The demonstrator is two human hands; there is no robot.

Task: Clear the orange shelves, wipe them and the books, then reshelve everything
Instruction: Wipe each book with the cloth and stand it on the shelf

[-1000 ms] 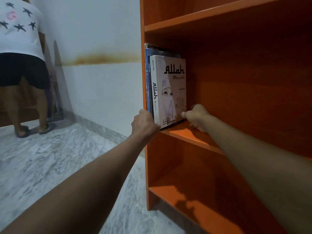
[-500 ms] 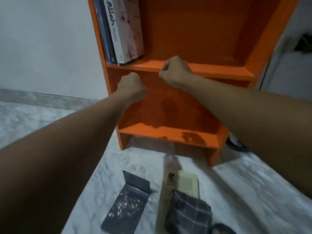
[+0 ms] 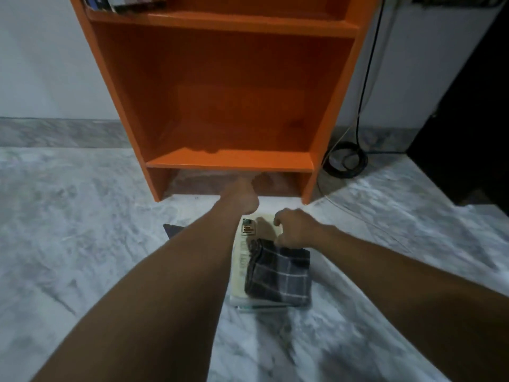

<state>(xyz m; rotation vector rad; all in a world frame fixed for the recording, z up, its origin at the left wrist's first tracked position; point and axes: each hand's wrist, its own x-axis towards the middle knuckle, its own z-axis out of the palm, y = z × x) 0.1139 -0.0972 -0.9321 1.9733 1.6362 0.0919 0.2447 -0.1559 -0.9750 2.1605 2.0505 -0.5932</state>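
On the floor (image 3: pixel 82 216) before the unit (image 3: pixel 325 106), a stack (image 3: pixel 239 271) of pale-covered books lies flat, with a folded plaid cloth (image 3: pixel 278 274) on top. The stack sits just in front of the bottom shelf (image 3: pixel 228 161), within reach of both arms. The cloth rests on the stack rather than on the floor, which keeps its wiping face off the tiles. A dark book (image 3: pixel 172 230) lies beside the stack, mostly hidden under the left forearm.

Left hand (image 3: pixel 242 198): fingers curled into a fist, nothing visible in it, held between the unit's base and the stack's far end.

Right hand (image 3: pixel 296 228): over the far half of the top cover, fingers bent claw-fashion, thumb at the cloth's far edge. Whether the thumb has a hold of the cloth cannot be told.

Bottom shelf: bare. Upper shelf (image 3: pixel 220 22): a few books (image 3: pixel 124 1) stand at its left end, so reshelving appears to be under way.

Judged step: take up the cloth or the top book. Lift the cloth first, because a book drawn from beneath would drag it off. A coiled cable (image 3: pixel 345 164) lies by the unit's right foot, well apart from the stack.
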